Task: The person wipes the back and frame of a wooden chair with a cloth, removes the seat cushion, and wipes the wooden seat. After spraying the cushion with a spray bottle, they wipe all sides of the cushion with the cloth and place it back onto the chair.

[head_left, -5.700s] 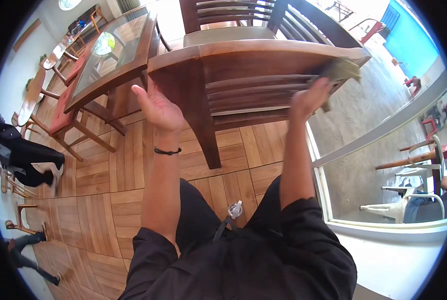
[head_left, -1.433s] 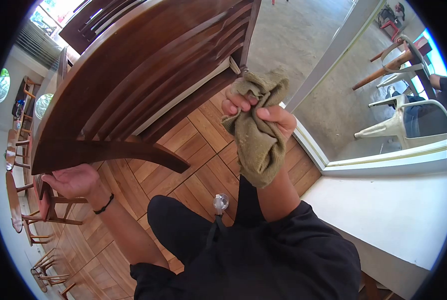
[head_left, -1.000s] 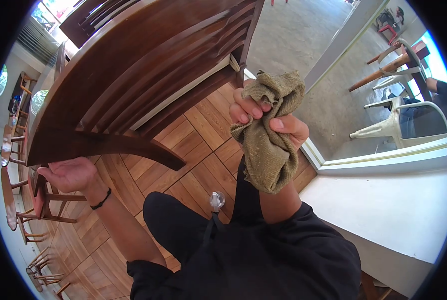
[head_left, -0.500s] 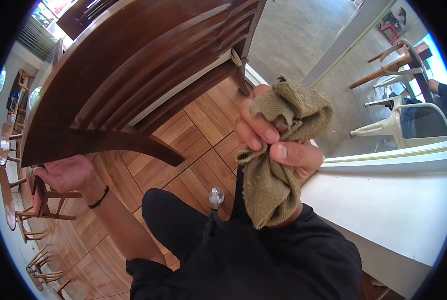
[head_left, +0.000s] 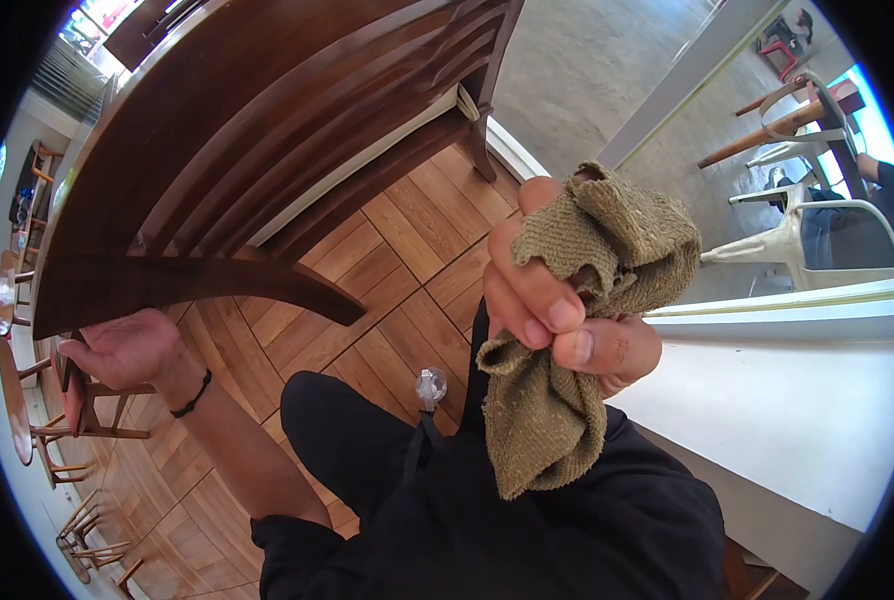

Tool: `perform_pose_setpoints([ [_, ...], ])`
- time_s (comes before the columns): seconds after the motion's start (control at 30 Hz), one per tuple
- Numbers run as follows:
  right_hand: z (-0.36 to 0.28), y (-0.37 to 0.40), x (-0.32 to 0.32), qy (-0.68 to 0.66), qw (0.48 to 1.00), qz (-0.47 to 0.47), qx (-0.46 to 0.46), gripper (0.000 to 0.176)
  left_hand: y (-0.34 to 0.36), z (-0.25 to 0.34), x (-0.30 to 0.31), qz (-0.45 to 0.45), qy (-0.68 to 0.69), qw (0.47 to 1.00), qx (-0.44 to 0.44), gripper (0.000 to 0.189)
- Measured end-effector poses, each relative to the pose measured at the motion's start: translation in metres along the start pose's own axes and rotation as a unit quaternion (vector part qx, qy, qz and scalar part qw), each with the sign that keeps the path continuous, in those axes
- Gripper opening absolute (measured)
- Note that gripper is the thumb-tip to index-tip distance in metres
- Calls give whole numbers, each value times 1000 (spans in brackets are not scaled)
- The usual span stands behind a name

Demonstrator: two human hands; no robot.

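A dark wooden bench (head_left: 297,140) with a slatted back and a pale seat cushion fills the upper left. My left hand (head_left: 127,350) is palm up at the lower corner of its back, thumb stretched outward and fingers hooked around the wood, partly hidden behind it. In front of my chest, my right hand (head_left: 557,310) pinches a bunched olive-brown cloth (head_left: 547,420) between thumb and fingers. The cloth has a frayed edge; one part bulges above the grip and another hangs below it.
Wood parquet floor (head_left: 397,260) lies under the bench. On the right is a white ledge (head_left: 767,400) beside a glass partition, with a white metal chair (head_left: 817,235) beyond. Several wooden stools and tables stand far left. A small clear object (head_left: 430,385) hangs from a dark strap at my waist.
My right hand and the cloth have moved slightly down and to the right. The left hand keeps its place against the bench, while the view has shifted a little.
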State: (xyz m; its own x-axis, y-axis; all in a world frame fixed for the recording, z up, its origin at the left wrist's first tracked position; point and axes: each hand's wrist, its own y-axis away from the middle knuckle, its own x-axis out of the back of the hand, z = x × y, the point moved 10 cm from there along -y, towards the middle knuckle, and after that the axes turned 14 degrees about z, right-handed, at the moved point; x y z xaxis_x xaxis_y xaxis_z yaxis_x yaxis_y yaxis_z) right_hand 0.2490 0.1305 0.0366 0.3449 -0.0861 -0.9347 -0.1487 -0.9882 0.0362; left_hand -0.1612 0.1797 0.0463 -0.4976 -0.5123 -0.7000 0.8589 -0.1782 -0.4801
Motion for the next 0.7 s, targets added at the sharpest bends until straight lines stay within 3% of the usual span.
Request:
perform_pose_setpoints([
  [0.2,3,2,4,13,1000,-1,-26,40,5,5,-7,-33,41,998,15,46],
  [0.3,2,3,3,11,1000,7,-18,40,13,7,-15,-27,2,1000,15,59],
  [0.5,0,4,-1,13,999,14,27,39,5,5,-11,-43,23,999,-2,51],
  [0.57,-1,6,-1,42,998,9,41,40,8,7,15,11,-143,990,-7,50],
  [0.63,-4,7,-3,100,993,-3,68,40,36,53,10,-24,-238,950,-202,48],
  [0.67,-5,7,-2,127,988,-6,85,40,84,92,-13,-85,-242,887,-385,47],
  [0.7,-5,8,-2,143,985,-8,99,41,111,105,-32,-128,-186,938,-263,47],
])
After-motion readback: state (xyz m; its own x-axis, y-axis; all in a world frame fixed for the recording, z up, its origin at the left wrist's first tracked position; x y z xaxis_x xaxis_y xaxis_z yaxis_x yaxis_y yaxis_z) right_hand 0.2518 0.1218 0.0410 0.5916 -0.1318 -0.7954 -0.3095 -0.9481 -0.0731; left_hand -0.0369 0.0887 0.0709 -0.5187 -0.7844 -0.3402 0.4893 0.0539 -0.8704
